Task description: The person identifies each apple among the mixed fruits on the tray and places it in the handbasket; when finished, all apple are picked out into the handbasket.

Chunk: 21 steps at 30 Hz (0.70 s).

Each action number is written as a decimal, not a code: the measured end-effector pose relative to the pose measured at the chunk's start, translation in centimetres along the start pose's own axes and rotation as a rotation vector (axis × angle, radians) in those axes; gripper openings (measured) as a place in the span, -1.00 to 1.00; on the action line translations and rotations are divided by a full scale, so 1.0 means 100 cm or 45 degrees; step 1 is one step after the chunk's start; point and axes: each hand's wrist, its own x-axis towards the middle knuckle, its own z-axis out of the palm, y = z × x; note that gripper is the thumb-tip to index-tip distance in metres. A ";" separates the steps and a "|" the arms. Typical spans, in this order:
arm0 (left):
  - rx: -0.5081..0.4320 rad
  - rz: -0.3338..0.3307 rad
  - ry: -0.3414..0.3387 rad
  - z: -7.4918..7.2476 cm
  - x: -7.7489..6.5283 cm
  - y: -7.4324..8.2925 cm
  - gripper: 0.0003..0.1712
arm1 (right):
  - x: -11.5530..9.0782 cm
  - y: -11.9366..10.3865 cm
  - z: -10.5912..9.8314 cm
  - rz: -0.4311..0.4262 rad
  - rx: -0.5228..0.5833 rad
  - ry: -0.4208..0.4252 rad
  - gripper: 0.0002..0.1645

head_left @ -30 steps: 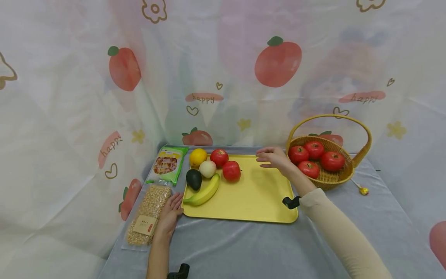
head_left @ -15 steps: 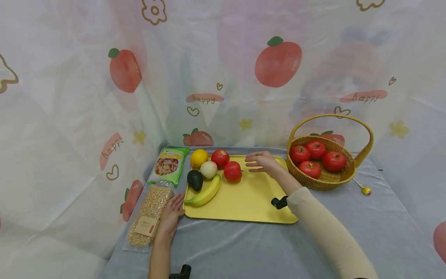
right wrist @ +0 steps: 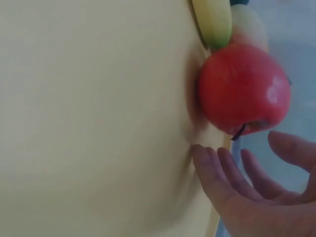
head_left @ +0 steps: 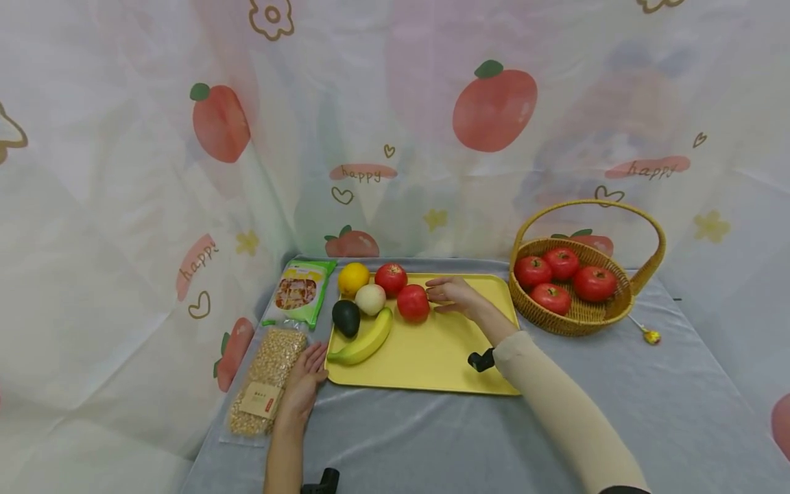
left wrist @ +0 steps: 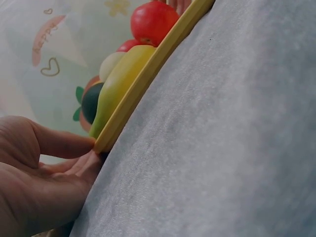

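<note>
A yellow tray (head_left: 450, 350) lies on the table, bearing a banana (head_left: 364, 341), a dark green avocado (head_left: 346, 318), a pale peach-like fruit (head_left: 370, 300), a yellow lemon-like fruit (head_left: 354, 279), a red pomegranate (head_left: 391, 279) and a red apple (head_left: 413, 304). At its front-left corner my left hand (head_left: 302, 387) holds the rim, thumb tip against the edge and fingers alongside, as the left wrist view shows. My right hand (head_left: 457, 298) hovers over the tray just right of the apple. Its fingers are spread and gently bent; in the right wrist view a gap separates them from the apple (right wrist: 244, 91).
A wicker basket (head_left: 570, 328) with a tall handle and several red fruits stands right of the tray. A small yellow flower (head_left: 651, 336) lies beside it. On the left are a green-edged food packet (head_left: 299, 291) and a bag of pale kernels (head_left: 268, 370). Printed cloth hangs behind.
My right hand has moved left from near the basket, across the tray to beside the red apple. My left hand stays at the tray's corner.
</note>
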 end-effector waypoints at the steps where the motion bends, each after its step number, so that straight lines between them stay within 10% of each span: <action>1: -0.002 -0.003 -0.003 0.000 0.000 0.000 -0.15 | 0.001 0.001 0.001 -0.001 0.006 0.000 -0.37; 21: 0.007 0.012 -0.011 -0.002 0.001 -0.003 -0.15 | 0.005 0.005 0.013 0.063 0.056 -0.035 -0.49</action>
